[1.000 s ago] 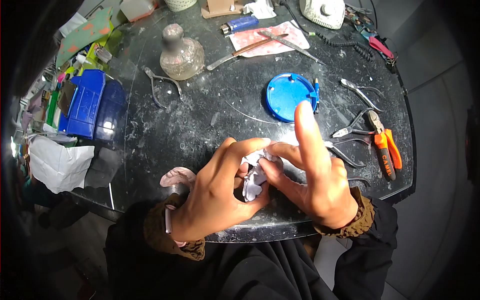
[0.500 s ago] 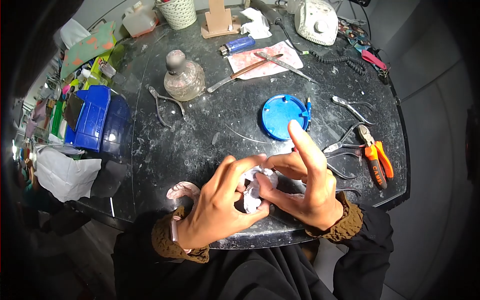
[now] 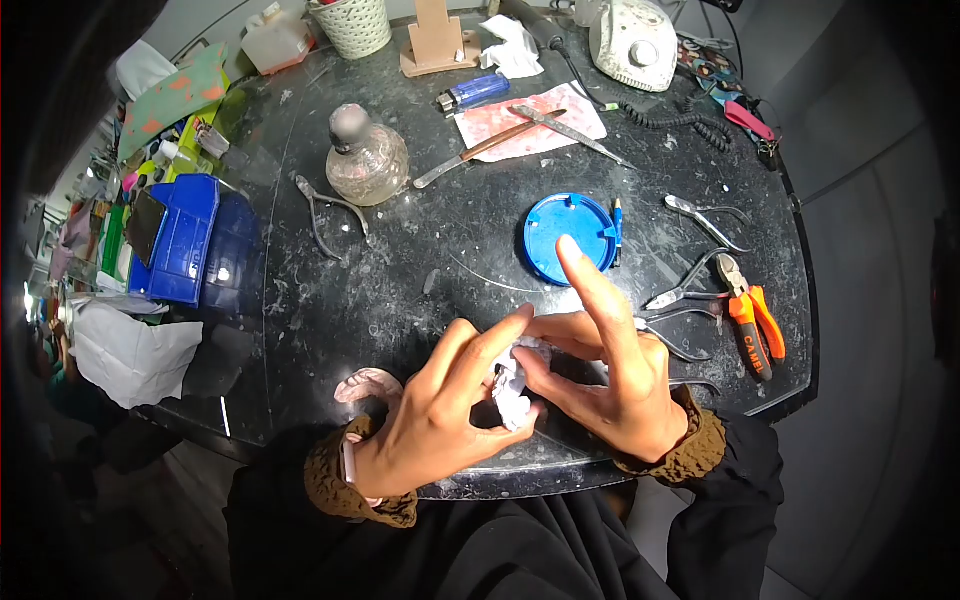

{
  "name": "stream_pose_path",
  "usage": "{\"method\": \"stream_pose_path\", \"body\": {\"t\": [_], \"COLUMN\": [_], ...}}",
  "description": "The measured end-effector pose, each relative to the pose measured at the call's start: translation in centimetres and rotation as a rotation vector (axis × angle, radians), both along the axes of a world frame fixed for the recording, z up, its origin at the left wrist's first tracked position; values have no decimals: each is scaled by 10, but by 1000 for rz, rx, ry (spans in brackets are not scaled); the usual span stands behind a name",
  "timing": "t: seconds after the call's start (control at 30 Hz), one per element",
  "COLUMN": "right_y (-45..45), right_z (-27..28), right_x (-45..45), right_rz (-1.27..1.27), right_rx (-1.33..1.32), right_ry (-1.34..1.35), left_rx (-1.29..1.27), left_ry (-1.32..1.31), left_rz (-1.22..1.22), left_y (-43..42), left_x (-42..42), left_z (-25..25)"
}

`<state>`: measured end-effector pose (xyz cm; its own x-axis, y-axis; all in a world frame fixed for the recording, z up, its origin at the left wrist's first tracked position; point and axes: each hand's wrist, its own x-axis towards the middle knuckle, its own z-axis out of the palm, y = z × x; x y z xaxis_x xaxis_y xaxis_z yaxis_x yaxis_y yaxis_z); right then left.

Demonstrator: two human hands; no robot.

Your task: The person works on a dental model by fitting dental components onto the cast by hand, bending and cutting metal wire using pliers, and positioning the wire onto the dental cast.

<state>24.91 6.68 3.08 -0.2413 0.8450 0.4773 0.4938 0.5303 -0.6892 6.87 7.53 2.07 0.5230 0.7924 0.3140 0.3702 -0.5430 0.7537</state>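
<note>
Two bare hands meet over the near edge of a dark, scuffed table. The left hand curls its fingers and thumb around a small, lumpy white piece, clamped on its left side and lower end. The right hand pinches the upper part of the same piece between its thumb and curled fingers, while one finger points up and away, its tip over the near part of a round blue lid. The white piece is between the hands, above the table's near edge, and the fingers partly hide it.

Just beside the left hand, on its outer side, lies a curved pinkish piece. To the right of the right hand are several metal pliers and a pair of orange-and-black cutters with "CAMEL" on the handle.

Farther back, a glass bottle with a rounded grey top stands near another pair of open-handled pliers. Right of the bottle, two slim tools cross on a red-stained white sheet, with a blue lighter just behind. At the far left, a crumpled white sheet lies near a blue box.
</note>
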Motion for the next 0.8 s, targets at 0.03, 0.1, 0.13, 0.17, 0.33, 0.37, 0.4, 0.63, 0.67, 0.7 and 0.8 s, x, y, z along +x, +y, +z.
{"method": "stream_pose_path", "body": {"t": [0.03,0.1,0.13,0.17,0.33,0.37,0.4,0.63,0.67,0.7,0.8], "right_y": [0,-1,0,0,-1,0,0,2,3,4,8], "right_z": [0,-2,-5,-7,-14,-14,-14,-9,-7,-5,-12], "right_x": [0,-1,-1,-2,-6,-7,-7,-5,-4,-3,2], "right_rz": [0,2,5,4,-1,5,11,-28,-45,-61,-41], "right_rx": [-1,6,16,14,-33,-44,-54,-198,-201,-204,-126], "right_ry": [13,63,99,138,285,296,307,418,442,467,457], "left_rx": [30,80,106,123,148,150,152,22,-12,-12,-22], "left_ry": [-1,3,3,2,-8,-16,-24,-22,24,65,197], "left_rz": [-4,-2,-2,-5,-14,-12,-10,18,37,49,103], "left_y": [0,-1,-1,-1,0,0,0,1,2,3,11], "left_x": [0,-1,-1,-1,-2,-2,-2,-3,-4,-5,-8], "left_z": [0,1,1,2,6,6,4,3,2,3,12]}}
